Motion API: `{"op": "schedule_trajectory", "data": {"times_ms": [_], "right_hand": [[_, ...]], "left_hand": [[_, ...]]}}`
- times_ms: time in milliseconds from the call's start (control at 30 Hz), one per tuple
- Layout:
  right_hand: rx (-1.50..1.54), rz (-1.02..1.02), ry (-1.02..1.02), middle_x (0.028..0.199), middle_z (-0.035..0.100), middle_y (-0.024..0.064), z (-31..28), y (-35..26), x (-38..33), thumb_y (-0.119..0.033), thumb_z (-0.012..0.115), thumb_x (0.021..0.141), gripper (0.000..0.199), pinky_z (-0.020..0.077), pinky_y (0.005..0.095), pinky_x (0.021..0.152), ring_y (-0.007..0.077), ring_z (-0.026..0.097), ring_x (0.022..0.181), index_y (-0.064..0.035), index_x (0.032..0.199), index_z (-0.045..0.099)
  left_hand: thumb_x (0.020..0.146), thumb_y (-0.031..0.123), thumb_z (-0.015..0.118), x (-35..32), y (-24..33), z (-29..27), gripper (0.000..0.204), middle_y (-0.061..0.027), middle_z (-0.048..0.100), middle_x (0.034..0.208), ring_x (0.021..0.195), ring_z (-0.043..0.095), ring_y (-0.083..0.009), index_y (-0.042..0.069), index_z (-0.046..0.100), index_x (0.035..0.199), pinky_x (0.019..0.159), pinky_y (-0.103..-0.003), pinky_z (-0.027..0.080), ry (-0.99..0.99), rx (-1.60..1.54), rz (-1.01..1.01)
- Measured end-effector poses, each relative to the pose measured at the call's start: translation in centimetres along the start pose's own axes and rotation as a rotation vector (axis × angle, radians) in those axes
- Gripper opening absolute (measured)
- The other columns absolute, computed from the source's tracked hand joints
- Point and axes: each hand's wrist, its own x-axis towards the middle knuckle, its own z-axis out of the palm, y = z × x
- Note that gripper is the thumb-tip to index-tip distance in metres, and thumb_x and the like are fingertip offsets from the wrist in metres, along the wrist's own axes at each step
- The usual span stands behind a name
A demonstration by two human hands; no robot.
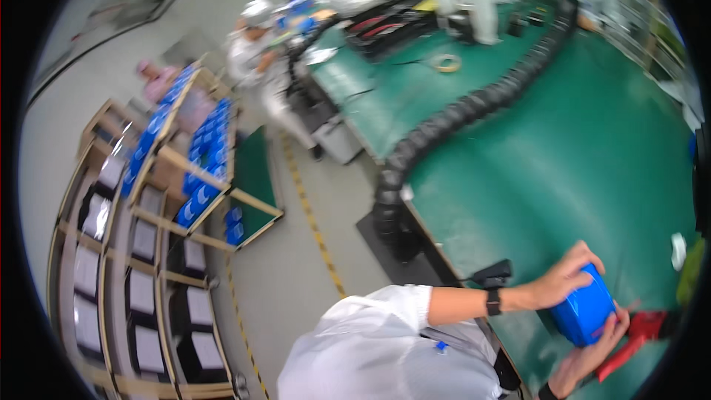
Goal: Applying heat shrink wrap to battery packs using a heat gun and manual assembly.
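A blue box (583, 310) is held between my two hands above the green tabletop (548, 200). My left hand (566, 279) grips its upper end, with fingers bent over the edge and a dark watch on the wrist. Closed against the lower side is my right hand (598, 347), with a dark band at its wrist. Just past the right hand lies a red object (633, 342) with a black part, its kind blurred. A black device on a stand (494, 274) stands at the table edge beside my left wrist.
A thick black corrugated hose (474, 107) crosses the table, with a tape roll (446, 64) beyond it. A shelf rack (141, 289) and a cart with blue boxes (204, 155) stand left. One person (259, 59) walks in the aisle; others are farther off.
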Motion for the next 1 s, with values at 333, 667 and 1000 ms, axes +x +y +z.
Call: {"op": "schedule_trajectory", "data": {"times_ms": [333,667,1000], "right_hand": [[0.156,0.103,-0.089,0.142,0.053,0.0103,0.6,4.8,-2.8,-0.048,0.018,0.111,0.061,0.0292,0.0351,0.118,0.0201,0.045,0.135,-0.0033,0.141,0.047],[-0.106,0.055,-0.210,0.148,0.048,0.0171,0.9,3.5,0.8,-0.052,0.035,0.108,0.073,0.0290,0.0316,0.116,0.0246,0.043,0.138,0.0064,0.151,0.034],[-0.035,0.185,-0.242,0.123,0.066,0.0130,-0.2,2.0,0.0,-0.051,0.037,0.107,0.066,0.0391,0.0310,0.106,0.0208,0.059,0.116,0.0076,0.134,0.053]], "left_hand": [[0.066,0.037,0.095,-3.4,-3.5,-4.4,0.107,-0.0205,0.035,0.146,0.137,0.038,-0.0358,0.014,0.032,0.149,0.113,-0.047,0.034,-0.357,0.264,0.172],[0.102,0.041,0.057,2.7,0.7,0.6,0.057,-0.0114,0.052,0.130,0.117,0.053,-0.0221,0.008,0.038,0.145,0.103,-0.034,0.044,0.108,-0.061,-0.486],[0.106,0.057,0.036,2.8,-0.5,-2.0,0.061,-0.0128,0.051,0.140,0.128,0.053,-0.0233,0.012,0.037,0.147,0.106,-0.038,0.047,-0.018,-0.361,-0.717]]}}
